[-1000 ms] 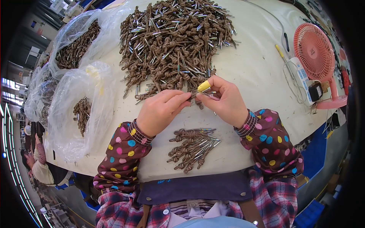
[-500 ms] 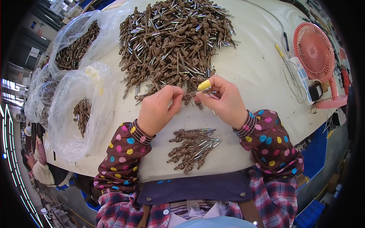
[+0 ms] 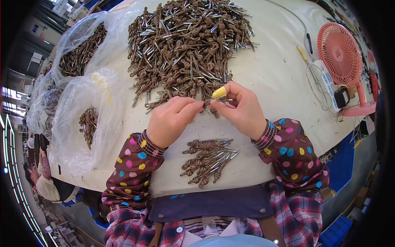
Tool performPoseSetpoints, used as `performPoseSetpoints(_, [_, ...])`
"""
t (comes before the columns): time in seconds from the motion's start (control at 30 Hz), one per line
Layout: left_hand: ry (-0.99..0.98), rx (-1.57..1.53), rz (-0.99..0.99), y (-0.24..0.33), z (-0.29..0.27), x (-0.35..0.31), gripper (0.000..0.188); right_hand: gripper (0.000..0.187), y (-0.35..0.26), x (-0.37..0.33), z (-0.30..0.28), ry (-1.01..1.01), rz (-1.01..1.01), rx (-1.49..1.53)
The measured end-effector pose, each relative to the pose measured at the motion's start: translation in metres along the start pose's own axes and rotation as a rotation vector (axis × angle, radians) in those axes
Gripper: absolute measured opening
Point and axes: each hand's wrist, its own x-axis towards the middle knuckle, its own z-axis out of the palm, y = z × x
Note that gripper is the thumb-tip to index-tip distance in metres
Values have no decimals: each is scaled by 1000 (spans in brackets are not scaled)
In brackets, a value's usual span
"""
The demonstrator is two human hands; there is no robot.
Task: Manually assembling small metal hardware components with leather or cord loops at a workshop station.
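Note:
Just in front of a big heap of knotted brown cords with silver metal tips (image 3: 181, 49), my two hands meet. My right hand (image 3: 243, 110), a yellow cover on one finger, pinches a knotted brown cord (image 3: 214, 113) by its metal-tipped end. Thumb and fingers of my left hand (image 3: 173, 119) close at the cord's other side, touching it; the fingertips partly hide the grip. Whether more than one cord is in my hands I cannot tell. Below them, nearer my body, a small fanned bunch of the same cords (image 3: 205, 158) lies on the pale tabletop (image 3: 284, 82).
Clear plastic bags (image 3: 109, 111) holding more brown cords stand at the left. On the right are a pink fan (image 3: 339, 53), a white power strip (image 3: 328, 84) with a black plug (image 3: 342, 98), and a yellow-handled tool (image 3: 303, 54). Another person (image 3: 43, 181) is at the far left.
My left hand has moved slightly right, its fingers closing in against the cord at my right fingertips. The right hand has barely shifted.

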Motion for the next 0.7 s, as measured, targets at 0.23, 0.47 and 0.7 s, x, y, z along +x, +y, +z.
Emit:
performPoseSetpoints(0.23, [128, 51, 21, 0, 11, 2, 19, 16, -1, -2, 2, 5, 35, 143])
performPoseSetpoints(0.47, [-77, -281, -374, 5, 16, -11, 11, 15, 1, -1, 0, -12, 64, 141])
performPoseSetpoints(0.7, [2, -246, -322, 3, 16, -6, 10, 31, -18, -1, -13, 160, -388, -665])
